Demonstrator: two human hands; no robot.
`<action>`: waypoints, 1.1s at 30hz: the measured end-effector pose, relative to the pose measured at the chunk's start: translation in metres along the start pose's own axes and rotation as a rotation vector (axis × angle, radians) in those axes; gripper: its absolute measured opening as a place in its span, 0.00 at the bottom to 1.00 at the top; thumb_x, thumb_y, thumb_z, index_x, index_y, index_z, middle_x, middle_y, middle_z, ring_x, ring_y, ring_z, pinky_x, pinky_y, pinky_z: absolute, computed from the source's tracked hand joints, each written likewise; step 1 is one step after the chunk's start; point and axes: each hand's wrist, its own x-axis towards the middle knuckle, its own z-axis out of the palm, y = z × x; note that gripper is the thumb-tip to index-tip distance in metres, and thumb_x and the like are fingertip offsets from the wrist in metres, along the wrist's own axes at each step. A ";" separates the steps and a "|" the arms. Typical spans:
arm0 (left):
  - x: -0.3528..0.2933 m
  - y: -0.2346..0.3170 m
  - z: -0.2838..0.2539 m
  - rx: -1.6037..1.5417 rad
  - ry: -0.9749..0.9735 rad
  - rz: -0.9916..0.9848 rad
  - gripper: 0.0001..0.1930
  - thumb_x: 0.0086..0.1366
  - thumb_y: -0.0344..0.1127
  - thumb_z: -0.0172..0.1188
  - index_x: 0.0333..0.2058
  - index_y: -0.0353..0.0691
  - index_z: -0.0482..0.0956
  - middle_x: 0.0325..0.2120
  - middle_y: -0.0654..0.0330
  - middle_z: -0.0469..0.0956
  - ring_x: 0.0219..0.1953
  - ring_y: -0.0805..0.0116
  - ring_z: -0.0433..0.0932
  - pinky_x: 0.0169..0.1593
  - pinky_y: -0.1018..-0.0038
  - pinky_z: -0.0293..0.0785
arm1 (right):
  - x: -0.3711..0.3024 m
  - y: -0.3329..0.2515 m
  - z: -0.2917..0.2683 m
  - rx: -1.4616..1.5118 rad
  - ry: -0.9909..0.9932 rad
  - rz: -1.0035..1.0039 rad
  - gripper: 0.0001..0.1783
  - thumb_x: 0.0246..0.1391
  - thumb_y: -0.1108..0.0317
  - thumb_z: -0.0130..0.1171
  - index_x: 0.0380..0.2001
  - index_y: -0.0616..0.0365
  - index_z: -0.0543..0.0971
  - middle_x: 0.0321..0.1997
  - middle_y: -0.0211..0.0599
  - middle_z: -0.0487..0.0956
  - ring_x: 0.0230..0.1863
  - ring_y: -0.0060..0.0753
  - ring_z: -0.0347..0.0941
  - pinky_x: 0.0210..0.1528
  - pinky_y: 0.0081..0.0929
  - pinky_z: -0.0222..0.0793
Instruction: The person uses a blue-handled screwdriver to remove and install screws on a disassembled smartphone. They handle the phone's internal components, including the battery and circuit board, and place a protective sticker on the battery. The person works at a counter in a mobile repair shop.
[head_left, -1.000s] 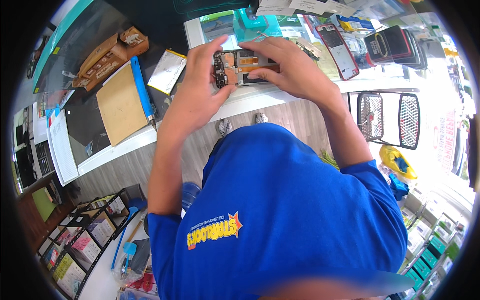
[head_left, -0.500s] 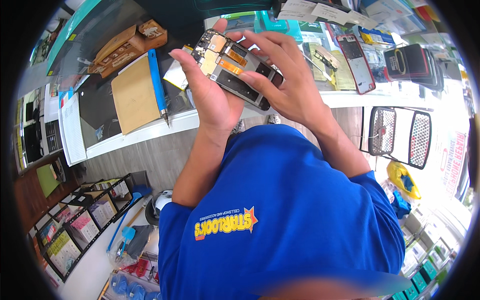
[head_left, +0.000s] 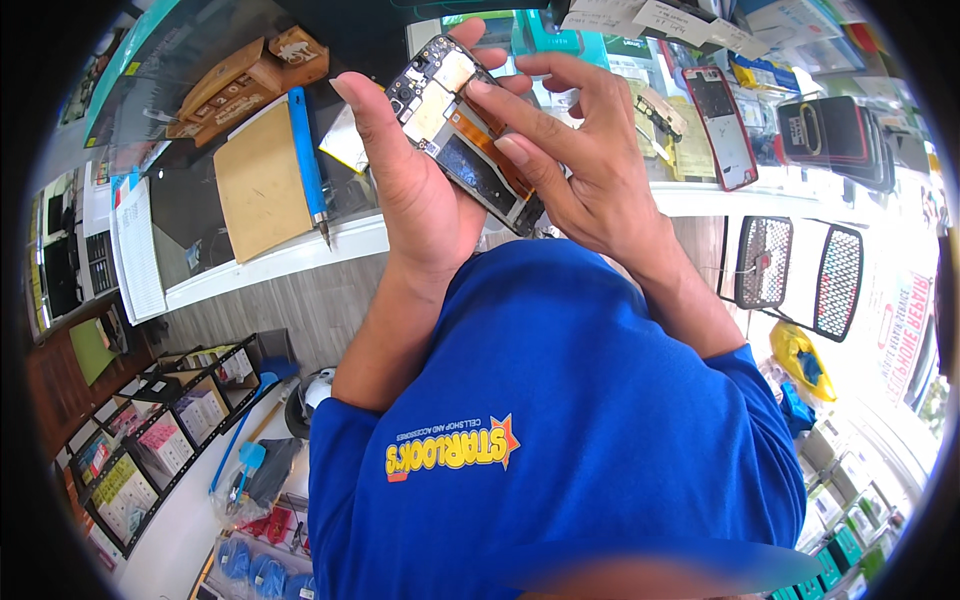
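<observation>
Opened phone point(head_left: 462, 160) sits at a steeper slant than half a second ago, and the right hand point(head_left: 585, 155) has its index finger further up toward the board end. From my remote feed I get the phone lying in the left hand point(head_left: 415, 195), up off the counter point(head_left: 280, 255) near its front edge, insides facing up, lower end in front of the blue shirt point(head_left: 560, 400). Left hand is palm up and half open, cradling the phone from below; fingertips poke past its far edge, thumb stands away from it. Right hand is loosely curled, index and thumb bent over the orange ribbon cable point(head_left: 480, 125), a gap between them, the other fingers crooked behind; I can't tell whether it pinches the cable or just touches. Pale shield plates show on the board. To the left I log a brown pad point(head_left: 262, 185), a blue tool point(head_left: 308, 165) along its side (pointed tip toward the person) and a wooden ornament point(head_left: 235, 90) behind. To the right: red-edged phone shell point(head_left: 722, 130), stacked dark cases point(head_left: 835, 140), and a mesh chair point(head_left: 765, 260) beyond the counter's front edge
</observation>
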 end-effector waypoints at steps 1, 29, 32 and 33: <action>0.000 0.001 0.000 0.005 0.002 -0.007 0.50 0.76 0.80 0.33 0.68 0.36 0.71 0.59 0.50 0.79 0.57 0.55 0.81 0.63 0.55 0.79 | 0.000 0.000 0.000 -0.014 0.001 -0.005 0.21 0.72 0.60 0.62 0.65 0.38 0.86 0.66 0.40 0.76 0.57 0.43 0.70 0.56 0.39 0.68; -0.002 0.013 0.018 -0.409 0.028 -0.273 0.48 0.73 0.81 0.46 0.60 0.36 0.78 0.50 0.53 0.82 0.51 0.55 0.84 0.55 0.59 0.84 | 0.019 0.013 -0.032 0.103 -0.167 -0.087 0.21 0.73 0.61 0.61 0.66 0.46 0.85 0.70 0.35 0.80 0.63 0.45 0.74 0.68 0.42 0.68; -0.003 0.012 0.021 -0.381 0.040 -0.267 0.48 0.74 0.81 0.45 0.60 0.35 0.78 0.51 0.53 0.82 0.52 0.54 0.84 0.56 0.59 0.84 | 0.015 0.014 -0.030 0.082 -0.143 -0.092 0.22 0.73 0.60 0.60 0.66 0.46 0.85 0.70 0.36 0.80 0.63 0.45 0.75 0.68 0.42 0.68; -0.002 0.011 0.023 -0.370 0.046 -0.263 0.48 0.74 0.81 0.44 0.60 0.35 0.78 0.51 0.53 0.82 0.52 0.53 0.83 0.56 0.59 0.84 | 0.014 0.014 -0.029 0.064 -0.141 -0.087 0.22 0.73 0.60 0.60 0.66 0.45 0.85 0.70 0.36 0.80 0.63 0.45 0.75 0.68 0.42 0.68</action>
